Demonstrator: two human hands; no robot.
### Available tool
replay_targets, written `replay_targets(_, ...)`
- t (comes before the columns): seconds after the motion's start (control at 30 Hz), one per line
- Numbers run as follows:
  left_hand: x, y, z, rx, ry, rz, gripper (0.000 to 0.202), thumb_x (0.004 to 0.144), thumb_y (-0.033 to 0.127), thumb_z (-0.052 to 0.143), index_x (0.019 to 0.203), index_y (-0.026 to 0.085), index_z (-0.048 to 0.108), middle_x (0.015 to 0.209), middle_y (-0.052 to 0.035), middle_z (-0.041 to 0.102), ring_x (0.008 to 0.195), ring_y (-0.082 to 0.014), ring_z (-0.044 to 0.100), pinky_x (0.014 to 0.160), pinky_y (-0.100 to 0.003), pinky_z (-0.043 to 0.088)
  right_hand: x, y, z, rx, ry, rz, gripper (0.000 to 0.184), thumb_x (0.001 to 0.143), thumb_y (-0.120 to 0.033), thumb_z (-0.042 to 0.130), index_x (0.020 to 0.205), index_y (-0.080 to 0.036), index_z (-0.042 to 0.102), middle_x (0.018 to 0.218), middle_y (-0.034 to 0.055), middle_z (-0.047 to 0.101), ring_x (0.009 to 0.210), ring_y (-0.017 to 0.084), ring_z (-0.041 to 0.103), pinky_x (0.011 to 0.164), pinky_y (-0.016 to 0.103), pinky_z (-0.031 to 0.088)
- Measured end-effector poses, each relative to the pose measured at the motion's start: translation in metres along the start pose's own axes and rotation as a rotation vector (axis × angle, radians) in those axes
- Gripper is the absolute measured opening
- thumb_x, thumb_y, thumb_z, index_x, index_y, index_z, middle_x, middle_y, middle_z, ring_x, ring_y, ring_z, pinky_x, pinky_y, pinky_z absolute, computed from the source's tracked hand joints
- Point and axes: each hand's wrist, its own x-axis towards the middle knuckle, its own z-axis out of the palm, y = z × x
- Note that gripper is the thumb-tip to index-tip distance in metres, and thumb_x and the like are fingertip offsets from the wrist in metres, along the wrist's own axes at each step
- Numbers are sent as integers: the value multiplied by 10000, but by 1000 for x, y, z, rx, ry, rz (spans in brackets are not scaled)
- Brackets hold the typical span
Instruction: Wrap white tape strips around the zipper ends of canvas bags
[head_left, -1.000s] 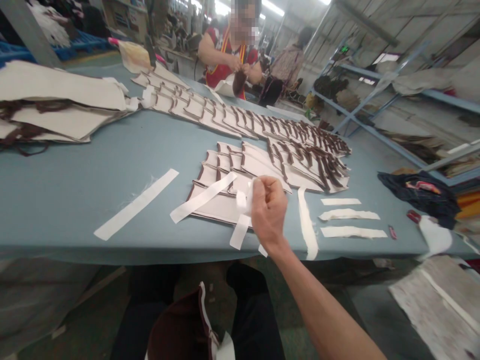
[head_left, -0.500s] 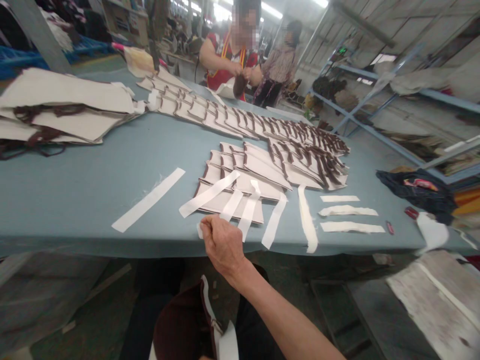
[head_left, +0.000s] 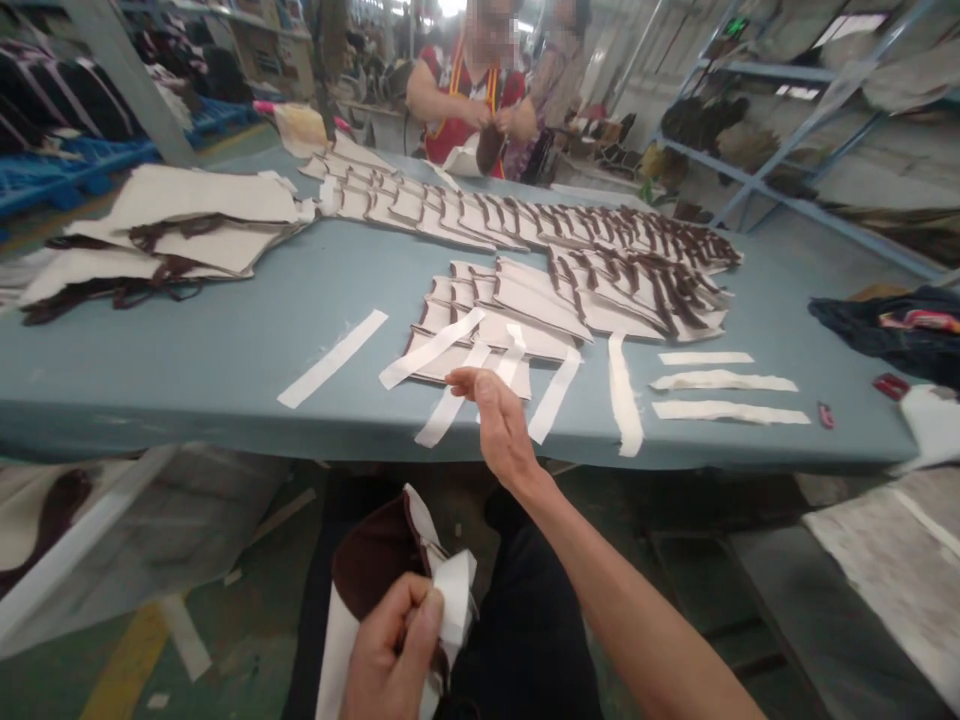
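while right hand (head_left: 499, 425) hovers, strip (head_left: 442, 416) lies beside fingers (head_left: 466, 377).

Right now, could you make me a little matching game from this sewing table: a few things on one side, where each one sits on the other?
Things:
1. long white fabric strip lying alone
2. dark navy crumpled cloth
3. brown-and-white fabric piece
4. small red clip

Places:
A. pinched in the left hand, over the lap
B. far right of the blue-grey table
C. left of the right hand, flat on the table
D. just in front of the navy cloth

Pairs: 1-C, 2-B, 3-A, 4-D
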Motion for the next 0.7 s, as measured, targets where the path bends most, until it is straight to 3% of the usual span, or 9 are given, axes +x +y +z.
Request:
replay_targets(0.1, 2, 19, -2, -36, -9, 24, 539, 889, 700, 659, 727, 189, 599, 602, 35, 519, 558, -121, 466, 526, -199, 390, -31, -24, -20, -10, -8, -11, 231, 1027, -418, 580, 1071, -216, 683, 1009, 58, 788, 919, 193, 734, 873, 336, 574)
replay_targets(0.2, 4, 29, 0, -125, 25, 23, 489, 877, 638, 713, 736, 181, 610, 606, 31, 556, 552, -115, 478, 522, -196, 396, -73, -44, -38, -118, -112, -117, 99, 994, -249, 614, 1049, -232, 694, 985, 46, 792, 889, 185, 740, 829, 329, 590)
replay_targets(0.3, 5, 33, 5, -178, 31, 22, 465, 869, 598, 750, 743, 170, 616, 616, 32, 565, 562, -108, 475, 530, -194, 401, -111, -54, -48, -159, -177, -248, 177, 976, -157, 617, 1115, -243, 684, 1055, 71, 799, 997, 210, 753, 890, 372, 610)
replay_targets(0.4, 3, 35, 11, -188, 21, 45, 443, 861, 566, 773, 749, 161, 632, 620, 33, 566, 568, -103, 464, 534, -194, 399, -134, -58, -50, -172, -140, -289, 237, 945, -142, 659, 1152, -257, 666, 1080, 84, 799, 1031, 231, 758, 910, 406, 621)
replay_targets(0.7, -6, 43, 25, -106, -30, 89, 423, 902, 553, 736, 768, 159, 654, 629, 34, 566, 563, -103, 478, 528, -202, 397, -154, -53, -47, -217, -74, -284, 238, 948, -109, 615, 1130, -249, 677, 1034, 74, 811, 983, 225, 761, 877, 399, 628)
